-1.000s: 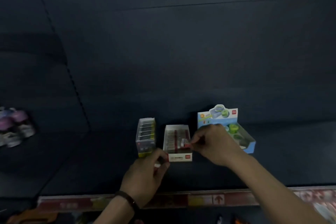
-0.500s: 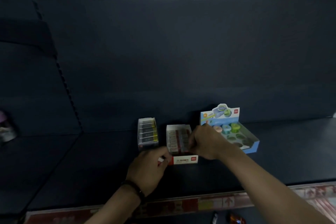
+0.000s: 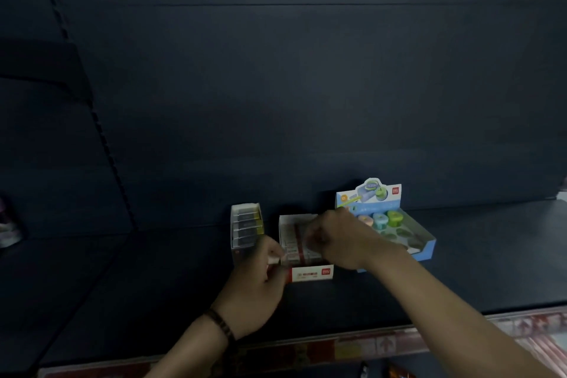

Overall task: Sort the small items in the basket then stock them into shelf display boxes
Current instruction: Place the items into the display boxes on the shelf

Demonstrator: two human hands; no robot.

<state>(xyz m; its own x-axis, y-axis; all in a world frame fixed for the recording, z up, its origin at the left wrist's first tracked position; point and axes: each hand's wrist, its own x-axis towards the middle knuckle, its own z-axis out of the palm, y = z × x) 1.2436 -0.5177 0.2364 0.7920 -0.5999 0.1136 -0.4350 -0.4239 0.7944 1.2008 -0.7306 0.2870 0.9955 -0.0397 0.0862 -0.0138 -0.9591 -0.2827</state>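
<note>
Display box [image 3: 311, 274], label unreadable, left hand [image 3: 256, 285] pinching white item [image 3: 274, 260], maybe eraser, right hand [image 3: 340, 239] grip unclear

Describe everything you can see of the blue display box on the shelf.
The blue display box looks like printed cardboard, with an upright header card at the back bearing a picture and red logo. Its tray has round wells: peach, teal and green items sit in the back row, nearer wells look empty. It stands on the dark shelf; the right hand hides its left corner.
</note>
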